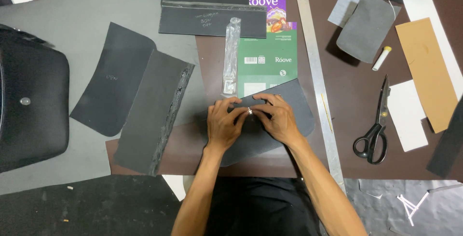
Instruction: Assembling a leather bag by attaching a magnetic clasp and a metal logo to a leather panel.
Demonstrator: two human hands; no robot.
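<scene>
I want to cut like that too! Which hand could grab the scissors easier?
Probably the right hand. The scissors lie on its side of the table, past the metal ruler. The left hand would have to cross over the dark leather piece.

Both hands cover the small metal piece [250, 111], too small to identify.

Both forearms are being stretched forward, with the left hand [223, 122] and right hand [278, 119] being pressed together, fingertips pinched.
</scene>
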